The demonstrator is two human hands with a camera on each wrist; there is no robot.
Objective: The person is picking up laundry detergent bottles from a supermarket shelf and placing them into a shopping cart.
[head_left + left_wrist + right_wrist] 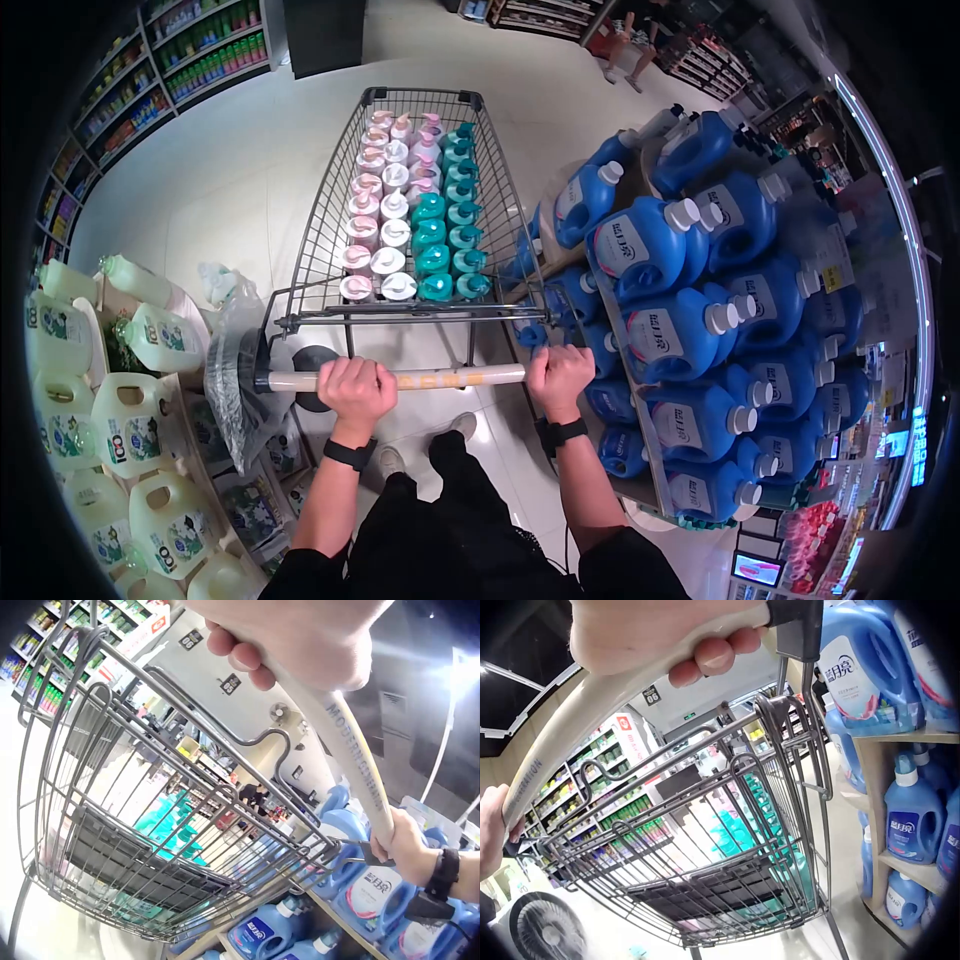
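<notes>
Both hands grip the pale handle (pixel 440 378) of a wire shopping cart (pixel 500 190). In the head view my left hand (pixel 357 390) curls round its left part, and my right hand (pixel 561 378) holds its right end. The left wrist view shows the left hand (pixel 300 645) large at the top, fingers wrapped under the handle (pixel 349 746). The right wrist view has the right hand (pixel 660 637) closed over the handle (pixel 577 712). Rows of pump bottles, white and pink (pixel 395 206) on the left and teal (pixel 430 234) on the right, stand upright in the cart.
Stacked blue detergent jugs (pixel 660 335) stand on a shelf close to the cart's right side. Pale green jugs (pixel 130 425) are at the left, beside a plastic bag (pixel 240 370) near the handle's left end. A fan (pixel 547 930) shows low. A seated person (pixel 632 45) is far ahead.
</notes>
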